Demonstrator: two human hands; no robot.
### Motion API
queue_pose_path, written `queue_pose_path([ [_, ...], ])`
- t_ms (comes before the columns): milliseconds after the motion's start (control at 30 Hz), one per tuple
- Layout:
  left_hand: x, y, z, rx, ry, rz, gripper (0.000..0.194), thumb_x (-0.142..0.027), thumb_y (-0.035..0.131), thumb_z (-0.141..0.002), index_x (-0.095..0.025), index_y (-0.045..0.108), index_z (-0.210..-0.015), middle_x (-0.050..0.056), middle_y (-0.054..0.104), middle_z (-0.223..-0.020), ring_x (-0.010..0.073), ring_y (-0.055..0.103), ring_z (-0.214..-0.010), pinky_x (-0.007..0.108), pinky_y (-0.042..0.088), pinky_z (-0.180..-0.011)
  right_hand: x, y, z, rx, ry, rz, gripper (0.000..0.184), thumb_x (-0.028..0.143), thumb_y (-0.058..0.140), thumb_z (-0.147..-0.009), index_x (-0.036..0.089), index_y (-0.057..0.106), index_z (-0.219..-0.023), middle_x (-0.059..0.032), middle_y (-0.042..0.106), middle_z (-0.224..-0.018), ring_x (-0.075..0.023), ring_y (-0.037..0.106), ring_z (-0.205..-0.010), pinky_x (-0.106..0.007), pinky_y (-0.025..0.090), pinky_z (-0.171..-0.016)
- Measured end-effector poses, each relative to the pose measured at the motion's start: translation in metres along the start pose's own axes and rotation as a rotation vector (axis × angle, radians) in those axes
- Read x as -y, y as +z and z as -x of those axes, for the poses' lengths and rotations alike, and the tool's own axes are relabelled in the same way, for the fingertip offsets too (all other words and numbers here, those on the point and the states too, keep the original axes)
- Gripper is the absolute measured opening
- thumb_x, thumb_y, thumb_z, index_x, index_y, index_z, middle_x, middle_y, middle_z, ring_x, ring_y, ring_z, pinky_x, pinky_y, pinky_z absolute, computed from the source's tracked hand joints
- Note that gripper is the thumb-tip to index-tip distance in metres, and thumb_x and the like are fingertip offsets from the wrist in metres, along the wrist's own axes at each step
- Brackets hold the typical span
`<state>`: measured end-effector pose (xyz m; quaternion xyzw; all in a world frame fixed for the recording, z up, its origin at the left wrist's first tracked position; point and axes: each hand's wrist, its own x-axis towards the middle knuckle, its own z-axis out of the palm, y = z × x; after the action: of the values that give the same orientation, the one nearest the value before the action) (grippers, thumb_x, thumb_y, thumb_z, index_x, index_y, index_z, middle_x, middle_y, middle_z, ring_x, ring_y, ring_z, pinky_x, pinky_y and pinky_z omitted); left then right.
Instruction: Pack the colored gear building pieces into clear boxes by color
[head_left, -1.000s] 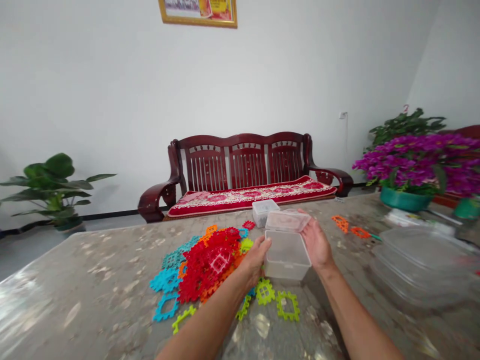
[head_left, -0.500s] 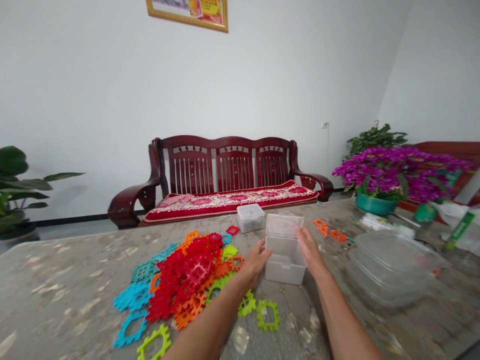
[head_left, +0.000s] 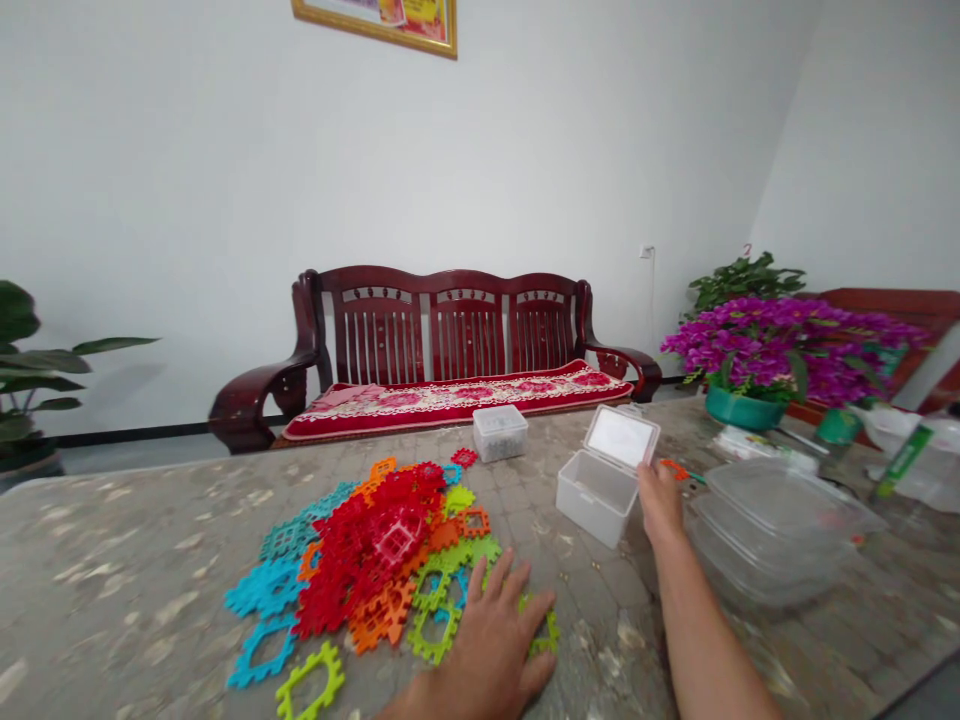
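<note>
Multicoloured plastic lattice tiles (head_left: pixel 367 550) heaped on a grey mottled tabletop (head_left: pixel 112 530). Left hand (head_left: pixel 487 640) open, fingers spread, released over the heap's green edge. Clear hinged plastic box (head_left: pixel 600 490) standing open on the tabletop. Right hand (head_left: pixel 660 505) released, just beside it, grasping nothing.

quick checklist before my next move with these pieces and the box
Box open, lid tilted back: ok
Box looks empty inside: ok
Left hand spread and holding nothing, beside the green pieces: ok
Right hand free: cannot tell, its fingertips are hidden beside an orange piece
Box standing apart from the pile: ok
Small box behind the pile shut: ok
</note>
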<state>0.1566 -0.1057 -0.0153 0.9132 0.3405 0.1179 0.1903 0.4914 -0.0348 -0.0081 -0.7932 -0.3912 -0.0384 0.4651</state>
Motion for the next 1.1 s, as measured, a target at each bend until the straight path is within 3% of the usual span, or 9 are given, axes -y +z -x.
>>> queue_pose_path([
  [100, 0.008, 0.004, 0.008, 0.042, -0.003, -0.106, 0.057, -0.054, 0.059, -0.093, -0.035, 0.049, -0.146, 0.014, 0.044, -0.156, 0.0403, 0.031, -0.148, 0.073, 0.014, -0.118, 0.017, -0.01, 0.008, -0.102, 0.042, 0.083, 0.063, 0.045, 0.037, -0.088, 0.007, 0.056, -0.133, -0.0266, 0.064, -0.124, -0.0405, 0.059, -0.112, -0.052, 0.044, -0.093],
  [200, 0.02, 0.004, 0.008, -0.023, 0.014, -0.185, 0.055, -0.05, 0.055, -0.097, -0.033, 0.045, -0.148, 0.015, 0.044, -0.156, 0.0373, 0.035, -0.147, 0.071, 0.017, -0.118, 0.046, -0.018, 0.023, -0.088, -0.227, 0.204, 0.054, 0.045, 0.037, -0.092, 0.015, 0.061, -0.13, -0.0194, 0.061, -0.135, -0.0368, 0.054, -0.122, -0.049, 0.04, -0.101],
  [300, 0.033, -0.005, 0.01, -0.12, 0.044, -0.286, 0.05, -0.045, 0.055, -0.098, -0.032, 0.049, -0.145, 0.011, 0.045, -0.156, 0.0347, 0.031, -0.149, 0.067, 0.014, -0.121, 0.072, -0.02, 0.04, 0.117, -0.452, 0.367, 0.046, 0.047, 0.043, -0.092, 0.021, 0.069, -0.12, -0.0144, 0.071, -0.12, -0.0329, 0.063, -0.109, -0.043, 0.045, -0.093],
  [467, 0.067, -0.04, 0.019, -0.36, -0.239, -0.439, 0.05, -0.048, 0.058, -0.094, -0.034, 0.053, -0.142, 0.011, 0.041, -0.158, 0.0386, 0.026, -0.15, 0.07, 0.007, -0.119, 0.074, -0.019, 0.047, 0.442, -0.377, 0.619, 0.033, 0.039, 0.046, -0.091, 0.028, 0.076, -0.1, -0.012, 0.077, -0.094, -0.033, 0.072, -0.088, -0.04, 0.049, -0.07],
  [600, 0.1, -0.069, 0.033, -0.4, -0.483, -0.464, 0.052, -0.052, 0.064, -0.087, -0.032, 0.06, -0.136, 0.014, 0.043, -0.156, 0.0464, 0.028, -0.147, 0.077, 0.014, -0.112, 0.053, -0.028, 0.036, 0.386, -0.35, 0.739, 0.035, 0.025, 0.042, -0.089, 0.026, 0.077, -0.089, -0.0127, 0.077, -0.084, -0.0331, 0.072, -0.081, -0.042, 0.049, -0.065],
  [700, 0.118, -0.08, 0.046, -0.352, -0.568, -0.422, 0.058, -0.045, 0.068, -0.082, -0.028, 0.059, -0.137, 0.018, 0.045, -0.153, 0.0463, 0.032, -0.145, 0.073, 0.029, -0.107, 0.052, -0.026, 0.036, 0.208, -0.51, 0.731, 0.034, 0.028, 0.048, -0.086, 0.021, 0.076, -0.104, -0.0165, 0.076, -0.097, -0.035, 0.071, -0.087, -0.047, 0.052, -0.073],
  [800, 0.13, -0.083, 0.06, -0.353, -0.541, -0.384, 0.054, -0.034, 0.067, -0.08, -0.025, 0.061, -0.133, 0.015, 0.051, -0.149, 0.04, 0.037, -0.143, 0.062, 0.035, -0.109, 0.073, 0.003, 0.052, 0.199, -0.696, 0.488, 0.037, 0.031, 0.049, -0.087, 0.021, 0.072, -0.114, -0.015, 0.074, -0.11, -0.0336, 0.069, -0.098, -0.048, 0.053, -0.085],
  [967, 0.144, -0.084, 0.082, -0.432, -0.433, -0.321, 0.049, -0.019, 0.061, -0.079, -0.026, 0.061, -0.128, 0.009, 0.06, -0.14, 0.0326, 0.046, -0.136, 0.052, 0.037, -0.111, 0.134, 0.091, 0.093, 0.652, -0.812, -0.064, 0.047, 0.036, 0.059, -0.083, 0.021, 0.066, -0.127, -0.0118, 0.066, -0.131, -0.0297, 0.061, -0.121, -0.047, 0.045, -0.107],
  [1100, 0.151, -0.085, 0.09, -0.483, -0.402, -0.273, 0.046, -0.01, 0.059, -0.073, -0.025, 0.063, -0.116, 0.006, 0.066, -0.126, 0.027, 0.055, -0.122, 0.042, 0.043, -0.105, 0.189, 0.146, 0.107, 0.835, -0.822, -0.011, 0.065, 0.046, 0.062, -0.084, 0.019, 0.054, -0.142, -0.0167, 0.049, -0.151, -0.0341, 0.043, -0.141, -0.053, 0.03, -0.117],
])
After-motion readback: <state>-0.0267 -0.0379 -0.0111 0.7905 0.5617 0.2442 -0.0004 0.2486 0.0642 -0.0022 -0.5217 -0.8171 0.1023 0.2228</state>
